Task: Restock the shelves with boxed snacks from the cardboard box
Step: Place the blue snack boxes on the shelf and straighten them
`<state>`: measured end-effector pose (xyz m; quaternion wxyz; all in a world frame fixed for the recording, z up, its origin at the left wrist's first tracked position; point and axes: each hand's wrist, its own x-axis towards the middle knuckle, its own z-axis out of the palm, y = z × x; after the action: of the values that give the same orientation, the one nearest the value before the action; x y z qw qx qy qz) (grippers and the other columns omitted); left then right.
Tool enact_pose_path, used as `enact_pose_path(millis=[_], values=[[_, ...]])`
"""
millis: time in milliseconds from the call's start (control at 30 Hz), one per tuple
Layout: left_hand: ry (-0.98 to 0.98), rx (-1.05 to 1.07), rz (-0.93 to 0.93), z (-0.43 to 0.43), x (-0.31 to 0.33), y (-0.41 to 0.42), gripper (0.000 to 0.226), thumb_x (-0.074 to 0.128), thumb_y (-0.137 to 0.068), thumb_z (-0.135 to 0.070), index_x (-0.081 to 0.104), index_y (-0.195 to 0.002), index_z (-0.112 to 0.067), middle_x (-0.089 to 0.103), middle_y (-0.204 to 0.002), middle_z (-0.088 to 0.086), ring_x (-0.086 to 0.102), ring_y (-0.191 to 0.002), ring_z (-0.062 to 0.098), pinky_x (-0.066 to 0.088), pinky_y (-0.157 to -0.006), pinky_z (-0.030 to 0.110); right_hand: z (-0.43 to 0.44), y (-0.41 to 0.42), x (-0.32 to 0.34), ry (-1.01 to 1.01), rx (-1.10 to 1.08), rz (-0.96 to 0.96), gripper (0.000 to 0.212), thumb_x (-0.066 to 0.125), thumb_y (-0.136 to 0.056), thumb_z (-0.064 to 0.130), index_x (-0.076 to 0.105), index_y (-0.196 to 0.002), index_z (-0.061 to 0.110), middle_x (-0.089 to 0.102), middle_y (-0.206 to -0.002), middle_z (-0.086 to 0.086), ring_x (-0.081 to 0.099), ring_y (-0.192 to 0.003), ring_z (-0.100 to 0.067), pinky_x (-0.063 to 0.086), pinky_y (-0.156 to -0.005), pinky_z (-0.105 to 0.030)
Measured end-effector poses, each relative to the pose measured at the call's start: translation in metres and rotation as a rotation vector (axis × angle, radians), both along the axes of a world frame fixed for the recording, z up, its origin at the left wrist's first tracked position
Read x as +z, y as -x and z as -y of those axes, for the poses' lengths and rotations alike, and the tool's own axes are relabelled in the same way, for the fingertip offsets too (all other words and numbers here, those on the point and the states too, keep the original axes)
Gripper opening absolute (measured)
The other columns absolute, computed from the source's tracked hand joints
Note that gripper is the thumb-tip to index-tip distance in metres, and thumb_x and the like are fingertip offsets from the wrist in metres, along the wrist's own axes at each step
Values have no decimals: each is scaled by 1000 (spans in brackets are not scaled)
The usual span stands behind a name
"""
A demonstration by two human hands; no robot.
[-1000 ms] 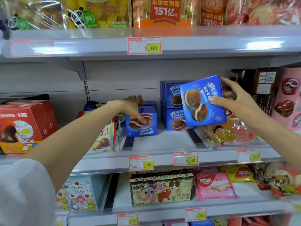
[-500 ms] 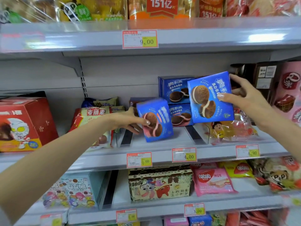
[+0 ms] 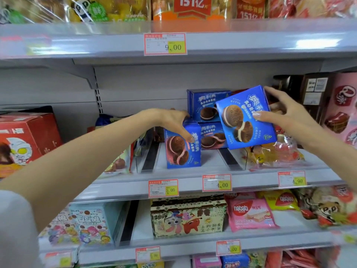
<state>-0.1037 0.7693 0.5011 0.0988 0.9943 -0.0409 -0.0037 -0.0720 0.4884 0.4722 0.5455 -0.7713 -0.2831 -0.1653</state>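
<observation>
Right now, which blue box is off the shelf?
The tilted box in the right hand, held midair. The upright box in the left hand stands on the shelf; two stacked boxes sit behind.

I stood in a shop: grey metal shelves (image 3: pixel 251 43) ran in tiers before me, price tags (image 3: pixel 165 44) clipped along their front edges, every level packed with boxed and bagged snacks (image 3: pixel 249 213).

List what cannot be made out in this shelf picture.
Head view:
- Cardboard box: outside the frame.
- Left hand: far fingers hidden by the standing blue box.
- Stock behind the tilted blue box in the right hand: covered by it.
- Price tag small print: blurred.
</observation>
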Motion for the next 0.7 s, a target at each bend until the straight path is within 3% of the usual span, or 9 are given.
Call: enact_pose_path(millis=[100,167,233,367,500,633,700], values=[[105,-21,117,-6,4,6,82,77,-71,-43,37,-136,-15,52,-122,-6,55,-106,13,45,-90,22,12,-2,-1,18,-24,35,74,77,-75,23,40,-139,33,53,-91,7,54,-80,-7,45,-69,-20],[356,-58,193,-8,13,15,60,76,-75,-31,45,-125,-18,58,-107,-7,61,-90,5,51,-75,15,22,-2,1,23,-46,48,77,81,-69,29,43,-136,36,52,-91,4,50,-74,-5,43,-68,-18],[558,-109,237,-6,13,18,37,74,-77,-20,51,-106,-24,62,-96,-10,62,-78,-3,52,-69,12,30,-1,5,29,-40,47,76,77,-54,46,49,-125,44,54,-98,-3,49,-75,-9,45,-66,-14],[684,-131,163,10,-17,8,33,76,-76,-11,57,-101,-22,67,-97,-8,64,-81,-3,51,-74,14,41,-7,13,30,-34,69,60,66,-45,61,56,-103,54,56,-116,-15,51,-84,-15,44,-60,-5],[769,-59,45,26,-51,-7,27,73,-79,-13,52,-89,-27,65,-92,-10,63,-78,-3,53,-69,14,42,-12,20,50,-10,120,68,68,-49,59,56,-114,46,56,-117,-14,49,-84,-13,43,-65,-6],[842,-8,48,29,-68,-16,25,71,-82,-16,50,-86,-30,61,-89,-12,60,-85,6,51,-78,25,22,-10,31,128,54,212,77,71,-51,51,53,-124,34,58,-101,11,52,-76,9,39,-68,0],[845,36,60,27,-71,-17,28,72,-81,-20,47,-92,-28,60,-94,-10,58,-91,8,51,-78,28,2,-10,39,224,89,296,79,70,-52,54,51,-126,33,55,-103,23,53,-81,17,38,-74,0]])
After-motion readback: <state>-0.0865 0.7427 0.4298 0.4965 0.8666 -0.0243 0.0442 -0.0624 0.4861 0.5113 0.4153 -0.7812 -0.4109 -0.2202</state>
